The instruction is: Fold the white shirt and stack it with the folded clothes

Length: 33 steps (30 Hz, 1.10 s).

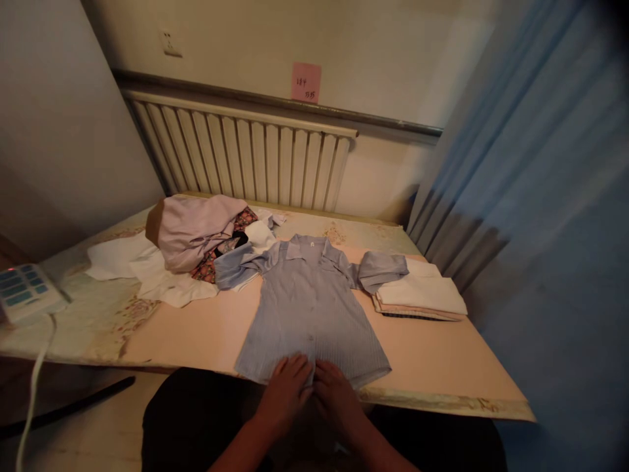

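Note:
A grey-blue button-up shirt (pixel 309 308) lies front up, its collar away from me and its sleeves spread to the sides. At the hem, by the middle of the front, my left hand (pixel 289 380) grips the fabric with its fingers on top. My right hand (pixel 334 390) is close beside it, fingers curled on the hem just right of the button line. Fabric under both hands is partly hidden. The shirt's right-hand sleeve rests over a stack of folded clothes (pixel 427 295). Its other sleeve reaches a loose heap of clothes (pixel 196 229).
The table (pixel 187 334) has a floral cover and a pale pink sheet. A white device with blue keys (pixel 29 292) and a cable stands at the left. Behind are a radiator (pixel 246 157) and a wall with a pink note (pixel 305 82). A blue curtain (pixel 531 196) hangs at the right.

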Each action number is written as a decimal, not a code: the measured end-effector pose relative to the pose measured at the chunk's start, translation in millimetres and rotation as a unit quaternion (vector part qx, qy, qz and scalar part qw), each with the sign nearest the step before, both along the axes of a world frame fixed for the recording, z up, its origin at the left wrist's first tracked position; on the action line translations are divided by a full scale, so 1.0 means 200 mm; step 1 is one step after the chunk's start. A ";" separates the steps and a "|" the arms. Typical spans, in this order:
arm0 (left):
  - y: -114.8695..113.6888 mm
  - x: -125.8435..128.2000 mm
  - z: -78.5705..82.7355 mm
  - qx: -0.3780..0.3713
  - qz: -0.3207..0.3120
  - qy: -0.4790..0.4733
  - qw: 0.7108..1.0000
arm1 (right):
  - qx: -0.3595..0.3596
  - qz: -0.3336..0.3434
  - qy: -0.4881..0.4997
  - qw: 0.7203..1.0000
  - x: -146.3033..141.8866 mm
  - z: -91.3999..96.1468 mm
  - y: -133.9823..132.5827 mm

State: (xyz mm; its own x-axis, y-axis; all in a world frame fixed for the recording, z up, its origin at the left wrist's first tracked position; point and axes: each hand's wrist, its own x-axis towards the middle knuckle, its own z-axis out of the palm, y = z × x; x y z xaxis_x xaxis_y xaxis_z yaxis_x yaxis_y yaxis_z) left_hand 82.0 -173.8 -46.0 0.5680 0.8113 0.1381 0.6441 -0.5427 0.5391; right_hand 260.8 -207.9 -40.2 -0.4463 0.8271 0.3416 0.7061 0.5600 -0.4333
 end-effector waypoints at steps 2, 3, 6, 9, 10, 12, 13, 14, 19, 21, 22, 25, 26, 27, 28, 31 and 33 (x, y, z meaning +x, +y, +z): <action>-0.02 -0.03 -0.04 0.033 -0.033 0.000 0.999 | -0.002 0.019 0.006 1.000 0.05 0.01 -0.03; -0.01 -0.06 -0.05 0.050 -0.019 -0.008 0.999 | 0.003 0.007 0.020 1.000 0.09 0.01 -0.04; 0.04 -0.21 -0.06 0.094 0.140 -0.042 0.985 | 0.023 -0.123 0.085 0.988 0.27 0.00 -0.04; 0.14 -0.39 -0.03 0.101 0.294 -0.044 0.950 | 0.013 -0.318 0.137 0.938 0.50 -0.03 -0.02; 0.18 -0.45 -0.01 0.079 0.334 -0.028 0.939 | 0.003 -0.375 0.140 0.916 0.57 -0.04 -0.01; 0.24 -0.55 0.02 -0.005 0.372 0.001 0.928 | -0.029 -0.461 0.126 0.878 0.70 -0.05 0.01; 0.26 -0.58 0.03 -0.042 0.374 0.008 0.926 | -0.051 -0.485 0.116 0.866 0.74 -0.05 0.01; 0.28 -0.61 0.03 -0.080 0.375 0.015 0.923 | -0.075 -0.497 0.107 0.858 0.78 -0.06 0.01; 0.34 -0.62 0.02 -0.189 0.357 0.015 0.915 | -0.178 -0.480 0.081 0.855 0.82 -0.07 0.04; 0.36 -0.61 0.01 -0.228 0.355 -0.010 0.907 | -0.192 -0.464 0.078 0.861 0.81 -0.07 0.06; 0.36 -0.60 0.01 -0.261 0.355 -0.030 0.897 | -0.195 -0.457 0.080 0.864 0.81 -0.06 0.07; 0.35 -0.56 0.01 -0.347 0.356 -0.096 0.862 | -0.208 -0.440 0.085 0.869 0.79 -0.05 0.08; 0.34 -0.55 0.02 -0.368 0.361 -0.126 0.848 | -0.211 -0.438 0.087 0.869 0.79 -0.05 0.08; 0.34 -0.54 0.03 -0.383 0.366 -0.157 0.834 | -0.215 -0.438 0.089 0.868 0.79 -0.04 0.08; 0.33 -0.53 0.03 -0.390 0.371 -0.185 0.822 | -0.217 -0.439 0.090 0.867 0.78 -0.04 0.08; 0.31 -0.51 0.04 -0.394 0.374 -0.240 0.805 | -0.222 -0.444 0.090 0.863 0.77 -0.03 0.07; 0.30 -0.50 0.03 -0.381 0.366 -0.241 0.814 | -0.225 -0.448 0.089 0.861 0.76 -0.03 0.07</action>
State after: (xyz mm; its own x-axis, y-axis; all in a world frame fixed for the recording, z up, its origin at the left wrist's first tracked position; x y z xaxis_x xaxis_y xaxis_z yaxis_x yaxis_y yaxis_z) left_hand -18.8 -113.2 -40.4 -0.0773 0.8622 -0.5007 0.2579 0.5024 0.8253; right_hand 412.2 -194.4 -46.6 0.4660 0.8784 -0.1065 0.6670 -0.4278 -0.6100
